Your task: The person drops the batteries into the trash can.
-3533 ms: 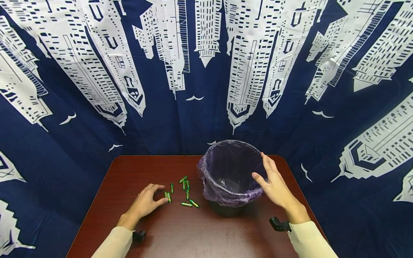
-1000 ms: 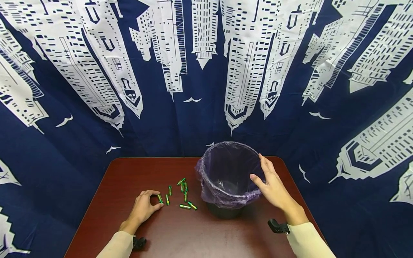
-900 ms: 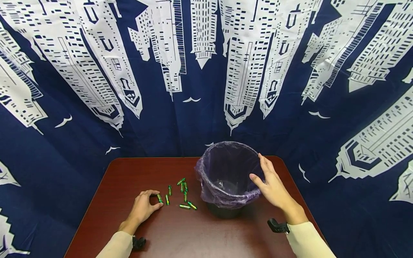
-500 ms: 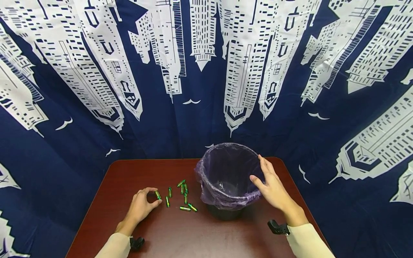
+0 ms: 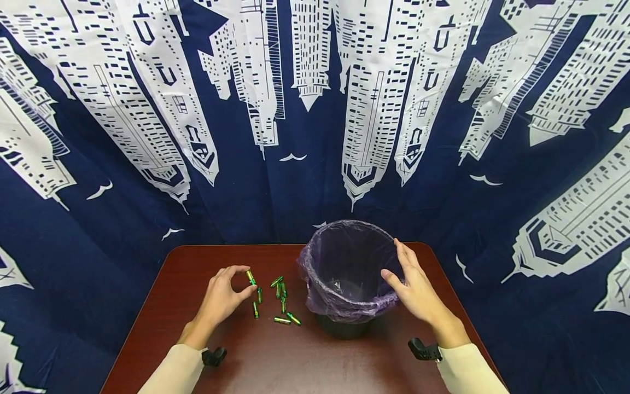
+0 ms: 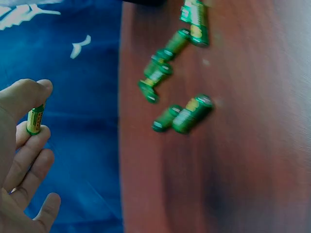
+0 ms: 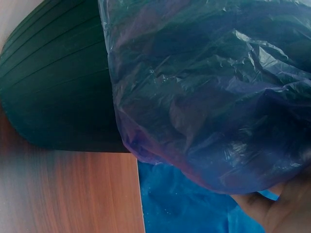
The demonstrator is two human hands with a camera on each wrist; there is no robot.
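A green-and-gold battery (image 5: 250, 277) is pinched between the thumb and forefinger of my left hand (image 5: 221, 293), raised at the left of the table. In the left wrist view the same battery (image 6: 35, 119) stands between the thumb and a fingertip, the other fingers spread. Just below the hand lie two like batteries, the nearer one (image 5: 255, 310) on its own. My right hand (image 5: 418, 287) holds the rim of the dark trash bin (image 5: 344, 327), thumb over the inside and fingers along the outside. A purple bag (image 5: 327, 298) lines the bin and folds over its rim.
More batteries (image 5: 283, 304) lie scattered between the left hand and the bin. The reddish-brown table (image 5: 295, 361) has rounded far corners. Close behind it hangs a navy curtain (image 5: 246, 213) printed with white buildings. Each wrist wears a black camera mount (image 5: 214, 357).
My left hand first reached two batteries lying together, then pinched one, drew it left and lifted it. It has since moved up and right with it. The right hand stays at the bin's rim.
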